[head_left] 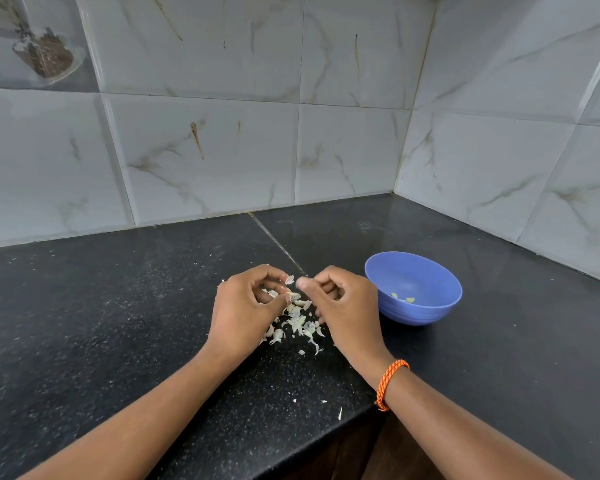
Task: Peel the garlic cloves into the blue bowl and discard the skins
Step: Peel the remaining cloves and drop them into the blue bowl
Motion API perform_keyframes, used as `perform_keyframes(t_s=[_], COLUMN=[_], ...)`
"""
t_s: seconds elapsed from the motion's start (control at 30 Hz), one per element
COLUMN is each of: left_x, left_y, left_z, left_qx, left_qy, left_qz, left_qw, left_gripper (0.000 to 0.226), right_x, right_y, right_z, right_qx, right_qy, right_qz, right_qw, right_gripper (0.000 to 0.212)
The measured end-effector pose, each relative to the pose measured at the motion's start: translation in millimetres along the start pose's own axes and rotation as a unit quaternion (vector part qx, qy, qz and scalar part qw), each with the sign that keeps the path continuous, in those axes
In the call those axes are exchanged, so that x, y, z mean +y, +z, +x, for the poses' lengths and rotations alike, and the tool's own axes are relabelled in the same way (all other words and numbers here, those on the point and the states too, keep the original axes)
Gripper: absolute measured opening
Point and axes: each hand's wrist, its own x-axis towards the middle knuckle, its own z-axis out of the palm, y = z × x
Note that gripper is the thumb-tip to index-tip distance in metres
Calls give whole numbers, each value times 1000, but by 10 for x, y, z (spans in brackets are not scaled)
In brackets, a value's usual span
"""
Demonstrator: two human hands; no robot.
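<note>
We pinch a garlic clove (289,280) in our left hand (246,308); our right hand (340,306), fingers curled, picks at it above the skins (297,323), blue bowl (426,308) just right.

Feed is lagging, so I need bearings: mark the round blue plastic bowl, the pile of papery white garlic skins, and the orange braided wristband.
Round blue plastic bowl (440,308): head view, outer wall.
Pile of papery white garlic skins (297,323): head view, middle of pile.
Orange braided wristband (390,381): head view, top of band.

Garlic clove (289,280) mostly hidden by fingertips (286,299)
</note>
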Motion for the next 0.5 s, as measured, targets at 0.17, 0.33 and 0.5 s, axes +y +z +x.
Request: perform_keyframes(t_s=[0.17, 0.33, 0.5], left_x=[-1, 2, 4], left_y=[-3, 3, 0], left_z=[4, 7, 3], left_qx=[0, -1, -7], left_qy=[-2, -10, -8], left_qz=[-5, -16, -15], left_qw=[1000, 1000, 1000], left_gripper=[24, 24, 20], right_x=[-15, -7, 6], right_y=[7, -1, 14], right_z=[2, -21, 9], right_qx=[-1, 0, -2], right_qy=[-32, 9, -5], right_qz=[-18, 11, -1], right_qw=[999, 1000, 1000], right_gripper=[11, 23, 15])
